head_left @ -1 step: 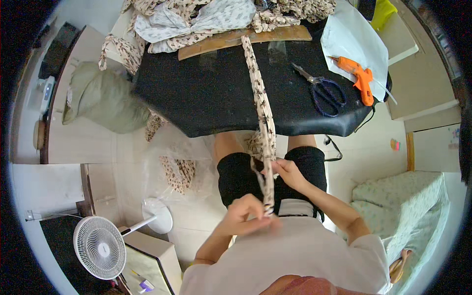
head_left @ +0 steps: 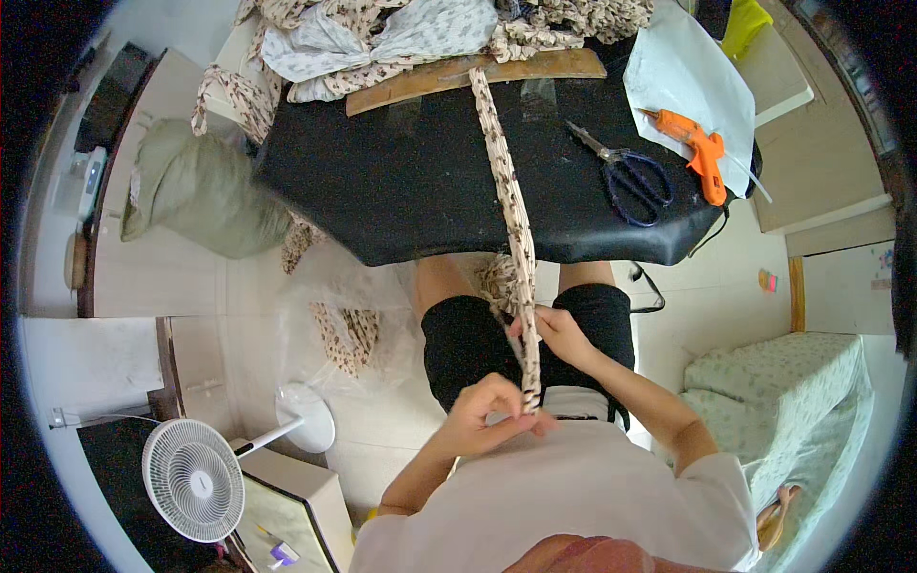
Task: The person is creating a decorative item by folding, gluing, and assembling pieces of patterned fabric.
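Observation:
A long, narrow strip of pleated cream fabric (head_left: 506, 181) with dark brown spots runs from the wooden board down over the table edge toward my waist. My left hand (head_left: 485, 418) pinches its near end between thumb and fingers, just in front of my white shirt. Farther up the strip, above my lap, my right hand (head_left: 562, 336) is closed at its right side, fingertips partly hidden behind the fabric. A bunched length of the same fabric (head_left: 499, 282) hangs between my knees, behind the strip.
On the black-covered table (head_left: 401, 191) lie a wooden board (head_left: 401, 91), scissors (head_left: 630, 181) and an orange glue gun (head_left: 705, 158) over a white sheet (head_left: 673, 72). Spotted fabric (head_left: 401, 33) is heaped at the back. A white fan (head_left: 196, 482) stands at lower left.
The strip's near end has shifted slightly to the right. My left hand has moved a little with it and shows less blur; the right hand has barely moved.

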Tool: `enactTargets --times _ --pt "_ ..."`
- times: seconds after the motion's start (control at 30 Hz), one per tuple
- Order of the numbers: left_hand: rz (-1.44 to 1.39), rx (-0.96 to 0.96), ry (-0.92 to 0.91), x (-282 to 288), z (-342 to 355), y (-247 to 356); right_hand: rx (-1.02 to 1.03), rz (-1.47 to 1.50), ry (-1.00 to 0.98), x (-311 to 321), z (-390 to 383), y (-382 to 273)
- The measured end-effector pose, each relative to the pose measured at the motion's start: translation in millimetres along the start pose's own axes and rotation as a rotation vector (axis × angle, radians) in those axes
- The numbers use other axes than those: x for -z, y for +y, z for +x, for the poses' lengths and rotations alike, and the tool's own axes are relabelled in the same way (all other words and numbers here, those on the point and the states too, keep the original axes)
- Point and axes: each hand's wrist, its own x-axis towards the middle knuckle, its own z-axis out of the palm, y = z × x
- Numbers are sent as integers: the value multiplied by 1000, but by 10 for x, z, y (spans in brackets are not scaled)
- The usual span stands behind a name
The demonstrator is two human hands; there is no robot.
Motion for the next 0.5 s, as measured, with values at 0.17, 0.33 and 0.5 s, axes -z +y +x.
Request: enactTargets --times 0.17,0.33,0.5 --pt "-296 384 133 -206 132 -534 15 -460 -15 182 196 12" --pt "-243 421 98 -105 201 -691 85 -276 -13 289 293 -597" --pt "-433 261 36 106 372 -196 90 -5 -67 272 279 -935"
